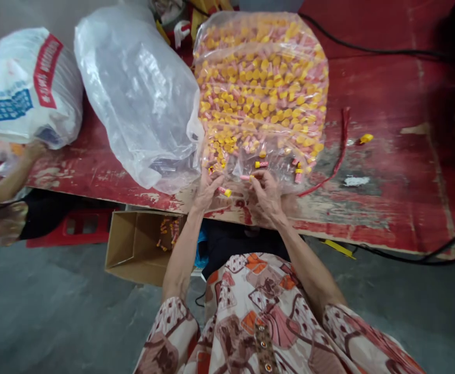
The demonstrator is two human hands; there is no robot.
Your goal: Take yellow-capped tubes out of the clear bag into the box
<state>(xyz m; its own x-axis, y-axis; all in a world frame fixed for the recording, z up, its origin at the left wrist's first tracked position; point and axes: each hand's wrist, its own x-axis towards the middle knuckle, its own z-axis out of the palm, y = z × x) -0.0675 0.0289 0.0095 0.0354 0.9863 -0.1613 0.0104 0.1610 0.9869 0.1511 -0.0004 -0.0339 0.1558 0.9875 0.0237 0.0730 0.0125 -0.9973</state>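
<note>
Landmark: the clear bag of capped pieces (261, 88), lying on the red table (387, 171) with its open mouth toward the person.

Left hand (205, 189) sits at the left corner of the bag's mouth, fingers pinched on one small pink piece with a yellow cap (224, 191). That piece lies just below the mouth, long axis roughly level, cap end pointing right, toward the other hand.

Right hand (267, 196) is at the middle of the mouth, fingers curled around another pink-and-yellow piece (246, 177); how firm the grip is I cannot tell.

The two hands are close together, near but apart, the held pieces between them. Loose pieces lie just inside the mouth, nearer the right hand.

A cardboard box (134, 249) stands on the floor below the bag, on the left hand's side.
</note>
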